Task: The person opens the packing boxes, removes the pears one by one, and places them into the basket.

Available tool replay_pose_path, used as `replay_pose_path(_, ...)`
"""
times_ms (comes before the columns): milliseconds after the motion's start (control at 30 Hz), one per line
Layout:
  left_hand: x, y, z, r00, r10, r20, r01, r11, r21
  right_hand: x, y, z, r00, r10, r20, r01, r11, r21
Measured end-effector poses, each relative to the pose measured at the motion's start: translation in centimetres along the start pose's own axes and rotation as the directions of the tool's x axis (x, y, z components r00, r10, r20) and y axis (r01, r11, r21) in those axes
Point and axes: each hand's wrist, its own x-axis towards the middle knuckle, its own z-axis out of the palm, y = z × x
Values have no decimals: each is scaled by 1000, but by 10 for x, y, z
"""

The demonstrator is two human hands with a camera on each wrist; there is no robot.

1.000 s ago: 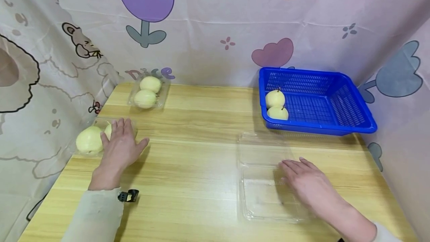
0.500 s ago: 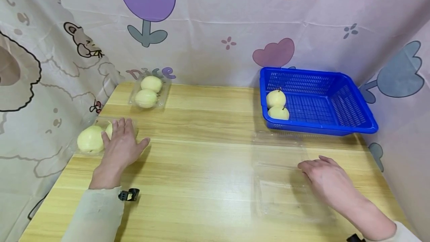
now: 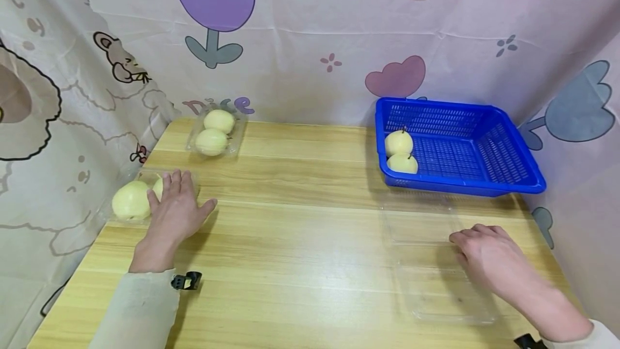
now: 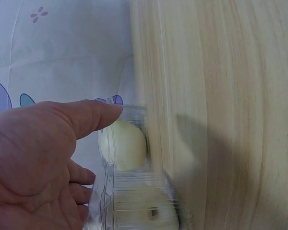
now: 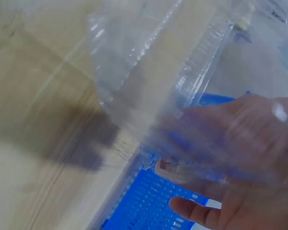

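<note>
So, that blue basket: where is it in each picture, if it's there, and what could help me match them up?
Head: right side, above the middle; blue basket.
Left wrist: not in it.
Right wrist: lower middle; basket partly hidden by the right hand.
Shared landmark: the wooden table, visible in all three.

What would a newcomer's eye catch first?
Probably the blue basket, back right on the table, two pale fruits in its left end. Then the right hand, holding an open clear container nearer the camera. The left hand is at a clear fruit pack, far left.
</note>
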Motion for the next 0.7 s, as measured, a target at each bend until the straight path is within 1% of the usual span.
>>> replay_pose_path(67,0,0,0,1000,-1,2,1,1000,1,-1,5,-1,1000,15,14,-15,1000,-12)
replay_pose_path(200,0,-1,1,1000,0,2,0,1000,4,-5,19,-3,996,54,66,-51,998,-48)
replay_pose_path(333,0,-1,1,1000,0,1,0,1000,5,-9,37,-5,988,92,127,-82,993,-86)
replay_pose_path(400,0,-1,1,1000,0,1,0,1000,3,-11,46,-6,978,116,173,-99,990,-101)
replay_pose_path(500,0,-1,0,1000,2,2,-2,1000,-2,-14,60,-4,957,156,243,-129,984,-125)
replay_pose_path(600,0,0,0,1000,3,5,-3,1000,-9,-17,72,-3,927,200,316,-164,977,-139)
replay_pose_path(700,-1,0,-1,1000,2,5,-2,1000,-9,-20,82,-1,901,239,362,-204,970,-132)
